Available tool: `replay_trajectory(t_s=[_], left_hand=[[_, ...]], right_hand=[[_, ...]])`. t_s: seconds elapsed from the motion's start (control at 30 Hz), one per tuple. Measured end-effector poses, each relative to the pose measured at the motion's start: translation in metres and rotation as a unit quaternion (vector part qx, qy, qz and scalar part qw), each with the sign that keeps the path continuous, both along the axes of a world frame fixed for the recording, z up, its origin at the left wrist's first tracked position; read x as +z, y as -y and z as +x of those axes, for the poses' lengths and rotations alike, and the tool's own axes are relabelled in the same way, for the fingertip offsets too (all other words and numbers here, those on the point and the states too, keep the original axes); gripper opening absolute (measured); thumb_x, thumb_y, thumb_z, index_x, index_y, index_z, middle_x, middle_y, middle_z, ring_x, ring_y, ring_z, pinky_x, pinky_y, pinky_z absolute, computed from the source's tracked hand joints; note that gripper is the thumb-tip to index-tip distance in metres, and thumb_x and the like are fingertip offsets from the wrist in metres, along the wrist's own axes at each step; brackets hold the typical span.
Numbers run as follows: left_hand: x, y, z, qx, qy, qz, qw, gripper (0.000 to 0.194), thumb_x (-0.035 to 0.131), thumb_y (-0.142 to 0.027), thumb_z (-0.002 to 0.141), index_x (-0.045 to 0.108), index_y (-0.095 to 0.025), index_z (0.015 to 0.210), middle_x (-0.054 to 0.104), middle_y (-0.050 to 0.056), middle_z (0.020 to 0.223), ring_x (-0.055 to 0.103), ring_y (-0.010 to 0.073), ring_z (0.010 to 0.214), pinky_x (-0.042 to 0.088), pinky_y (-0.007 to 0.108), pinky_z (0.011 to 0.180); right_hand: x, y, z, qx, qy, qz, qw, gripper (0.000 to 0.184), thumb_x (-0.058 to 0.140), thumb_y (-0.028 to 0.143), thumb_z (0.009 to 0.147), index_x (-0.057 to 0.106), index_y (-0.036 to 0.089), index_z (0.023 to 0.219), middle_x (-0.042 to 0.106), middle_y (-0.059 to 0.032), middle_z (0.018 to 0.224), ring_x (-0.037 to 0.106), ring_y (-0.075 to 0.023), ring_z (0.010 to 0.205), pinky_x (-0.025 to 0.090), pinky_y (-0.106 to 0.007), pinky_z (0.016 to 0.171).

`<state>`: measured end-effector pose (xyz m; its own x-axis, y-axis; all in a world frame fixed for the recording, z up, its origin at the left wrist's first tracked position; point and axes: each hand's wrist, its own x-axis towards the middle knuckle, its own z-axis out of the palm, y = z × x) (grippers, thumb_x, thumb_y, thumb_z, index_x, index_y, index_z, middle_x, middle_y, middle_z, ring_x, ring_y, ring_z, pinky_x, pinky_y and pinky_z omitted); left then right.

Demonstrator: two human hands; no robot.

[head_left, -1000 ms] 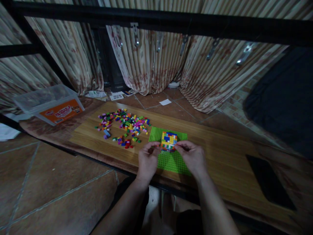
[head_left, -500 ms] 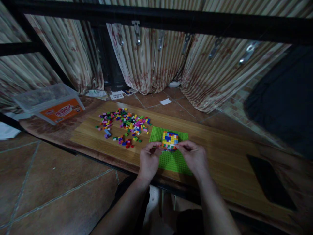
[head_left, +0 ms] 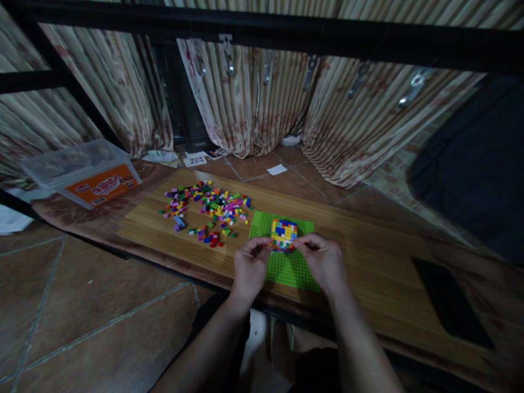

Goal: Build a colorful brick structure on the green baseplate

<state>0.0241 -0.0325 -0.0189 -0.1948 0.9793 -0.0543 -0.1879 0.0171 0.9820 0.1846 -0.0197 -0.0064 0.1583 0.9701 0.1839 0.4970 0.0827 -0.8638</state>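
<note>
A block of many-coloured toy bricks [head_left: 284,232], mostly yellow, blue, red and white on top, stands on a green studded baseplate [head_left: 289,273]. My left hand [head_left: 251,265] is closed at its left front corner, thumb and fingertips pinched against the bricks. At the right front corner my right hand [head_left: 325,262] pinches in the same way. The fingertips of both hands touch the brick block; whether a small loose brick is between them is too small to make out. Left of the baseplate lies a spread pile of loose toy bricks [head_left: 223,206].
A clear plastic box [head_left: 77,164] with an orange label stands at the far left. On the right of the wooden board [head_left: 368,245] lies a dark flat slab [head_left: 452,303]. Striped curtains [head_left: 254,98] hang behind, and paper [head_left: 277,169] lies on the tiled floor.
Both hands stay at the front corners of the brick block, with only a very slight shift of the fingers. The view has moved a touch.
</note>
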Motion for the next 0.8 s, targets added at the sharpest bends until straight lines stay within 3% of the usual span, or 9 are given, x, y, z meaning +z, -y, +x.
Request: replay_trajectory(t_s=[0.4, 0.6, 0.8], left_hand=[[-0.0017, 0.0005, 0.0011, -0.006, -0.017, 0.019, 1.0, 0.009, 0.066, -0.016, 0.072, 0.071, -0.015, 0.08, 0.071, 0.003, 0.079, 0.063, 0.0135, 0.073, 0.049, 0.025, 0.071], [-0.0056, 0.0034, 0.0013, -0.005, -0.088, 0.076, 0.993, 0.011, 0.063, -0.019, 0.077, 0.071, -0.016, 0.085, 0.071, 0.005, 0.086, 0.066, 0.0155, 0.081, 0.051, 0.027, 0.078], [0.0026, 0.0059, 0.0022, 0.004, -0.2, 0.119, 0.973, 0.013, 0.062, -0.022, 0.08, 0.071, -0.018, 0.089, 0.072, 0.005, 0.087, 0.067, 0.016, 0.08, 0.053, 0.028, 0.077]], right_hand=[[-0.003, -0.0049, -0.0018, -0.007, -0.05, -0.013, 0.999, 0.013, 0.068, 0.032, 0.07, 0.071, 0.02, 0.066, 0.072, -0.0031, 0.067, 0.064, -0.0181, 0.061, 0.047, -0.029, 0.062], [-0.0013, -0.0056, -0.005, 0.0, -0.044, -0.012, 0.999, 0.012, 0.065, 0.029, 0.071, 0.069, 0.02, 0.063, 0.071, -0.0023, 0.065, 0.064, -0.0175, 0.06, 0.046, -0.029, 0.06], [-0.0034, -0.0062, -0.0025, 0.018, -0.1, -0.007, 0.995, 0.011, 0.069, 0.031, 0.068, 0.071, 0.021, 0.069, 0.073, -0.0022, 0.069, 0.065, -0.0174, 0.064, 0.049, -0.03, 0.064]])
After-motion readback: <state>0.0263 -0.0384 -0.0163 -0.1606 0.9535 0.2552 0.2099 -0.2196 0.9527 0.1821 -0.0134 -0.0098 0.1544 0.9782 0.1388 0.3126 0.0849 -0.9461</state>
